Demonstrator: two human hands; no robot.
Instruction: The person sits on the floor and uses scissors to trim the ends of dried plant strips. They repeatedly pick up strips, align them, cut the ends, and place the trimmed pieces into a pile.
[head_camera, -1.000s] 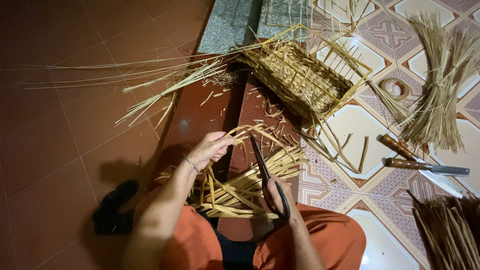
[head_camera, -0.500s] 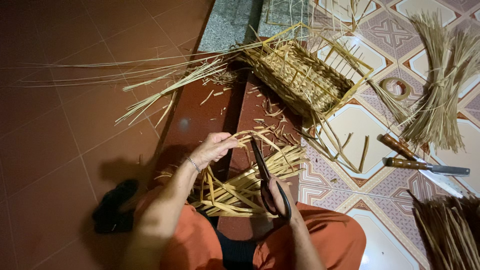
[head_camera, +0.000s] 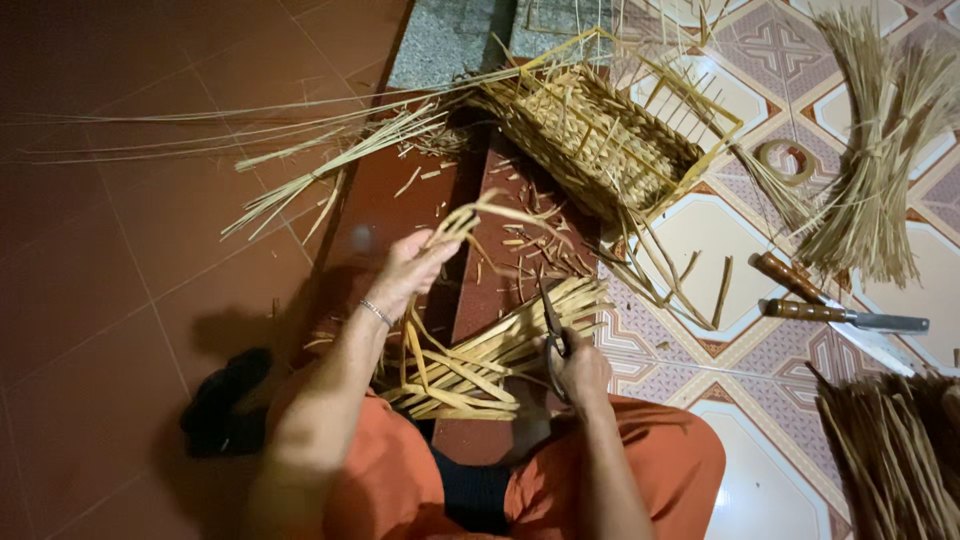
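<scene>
- I see the rectangular woven straw basket (head_camera: 600, 135) lying well beyond both sets of fingers.
- The flat bundle of pale yellow straw strips (head_camera: 480, 360) rests between my hands.
- My left hand (head_camera: 415, 270) pinches looping strips.
- My right hand (head_camera: 580, 365) grips dark metal scissors (head_camera: 551, 320), blades pointing away.

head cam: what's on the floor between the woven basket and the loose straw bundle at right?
In the head view, between the woven basket and the straw bundle lies a small coiled ring of strip on the patterned tile, plus a few thin stray strands.
</scene>
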